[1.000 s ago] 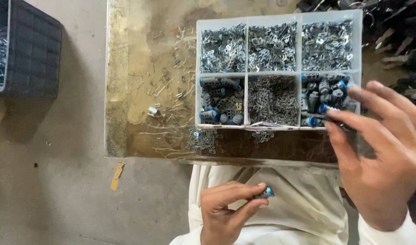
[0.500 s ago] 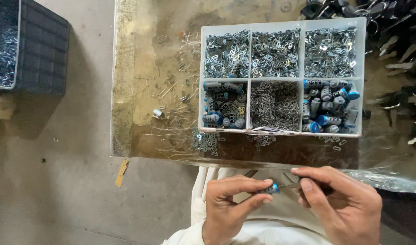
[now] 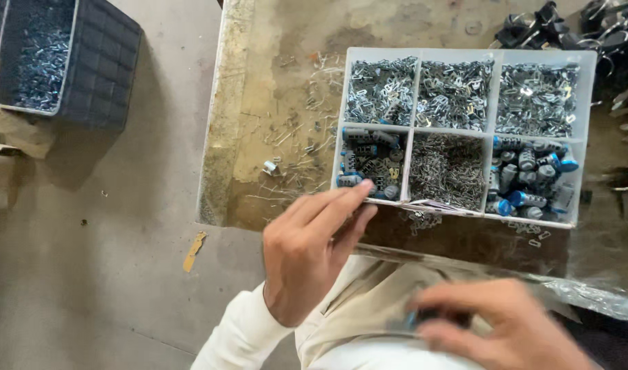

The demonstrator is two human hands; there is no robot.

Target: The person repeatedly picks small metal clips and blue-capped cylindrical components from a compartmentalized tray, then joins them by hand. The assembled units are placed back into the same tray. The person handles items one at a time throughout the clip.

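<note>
A white plastic box [image 3: 465, 53] with six compartments lies on a worn table [image 3: 273, 89]. Its top three compartments hold silvery metal clips, and the lower middle one holds thin pins [image 3: 448, 168]. The lower left [image 3: 365, 154] and lower right [image 3: 530, 178] compartments hold grey cylinders with blue ends. My left hand [image 3: 314, 253] stretches forward, empty, with its fingertips at the near edge of the lower left compartment. My right hand [image 3: 492, 325] is blurred, low over my lap, and pinches a small dark part with a blue end [image 3: 417, 318].
A black crate [image 3: 98, 75] of small metal parts stands on the floor at the upper left. Loose pins and a small metal piece [image 3: 271, 166] lie scattered on the table left of the box. Black hardware [image 3: 533, 27] is piled at the top right.
My left hand has risen from my lap to the lower left compartment. The small blue-ended part it held is now with my right hand, which dropped lower.
</note>
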